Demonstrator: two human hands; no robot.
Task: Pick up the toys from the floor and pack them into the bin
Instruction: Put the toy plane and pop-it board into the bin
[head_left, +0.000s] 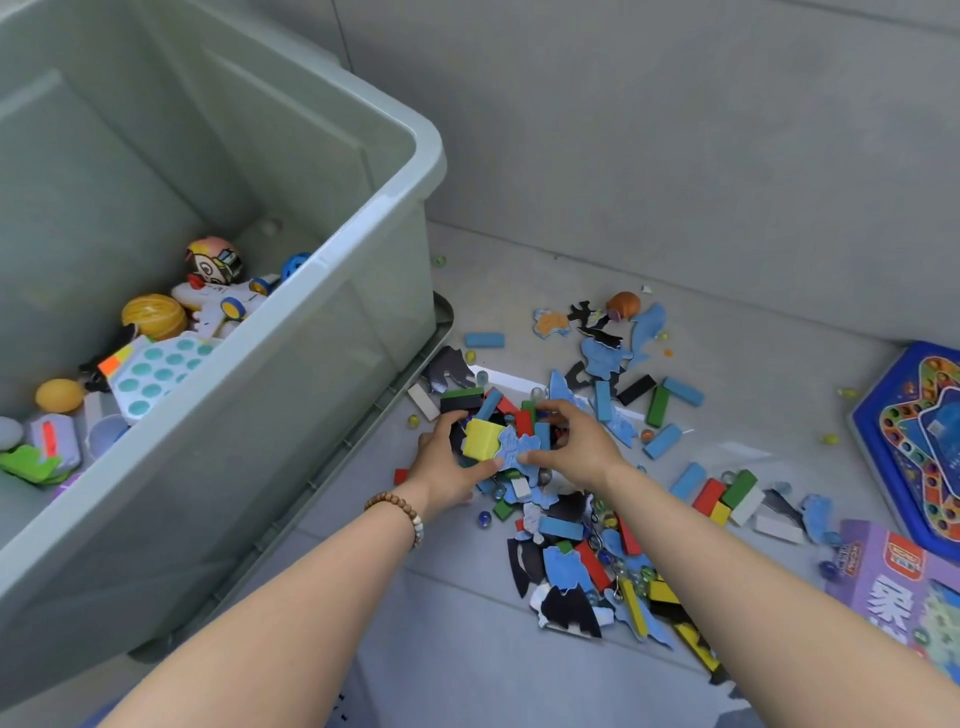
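Sitting clasped between left grip (441, 462) and right grip (571, 441): toy handful (480, 439).

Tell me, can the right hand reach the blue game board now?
Probably not yet: the right hand and the left hand together grip a heap of blocks. Nothing covers the blue game board, so once emptied it likely could.

Both forearms are bare, without sleeves, and the left wrist wears a brown wooden bead bracelet (397, 512).
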